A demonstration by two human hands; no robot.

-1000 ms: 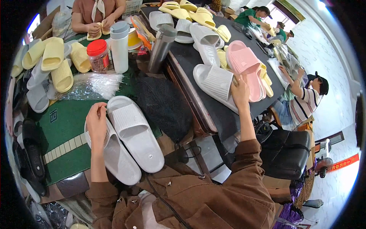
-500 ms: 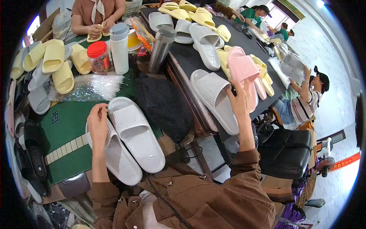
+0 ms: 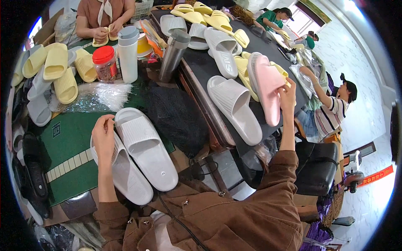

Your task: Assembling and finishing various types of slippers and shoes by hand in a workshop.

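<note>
My left hand (image 3: 103, 136), fingers curled, is closed at the toe end of a light grey slide slipper (image 3: 132, 175) and covers part of its strap. Its match, a second light grey slide (image 3: 161, 163), lies against it on the right, sole down. My right hand (image 3: 287, 97) grips a pink slide slipper (image 3: 270, 90) by its side, tilted up over the black table. Yellow slides (image 3: 244, 71) lie partly hidden behind the pink one. To its left rests another grey slide (image 3: 234, 108).
A green mat (image 3: 71, 142) carries clear plastic ties (image 3: 100, 96), a red-lidded jar (image 3: 105, 62) and a white bottle (image 3: 128, 54). A steel flask (image 3: 173, 56) and black mesh bag (image 3: 178, 117) sit near the black table (image 3: 201, 67). Co-workers sit beyond; a black stool (image 3: 316, 167) stands right.
My right hand has moved from between the grey and pink slides to the pink slide's right side and tilted it. My left hand has stayed at the left grey slide.
</note>
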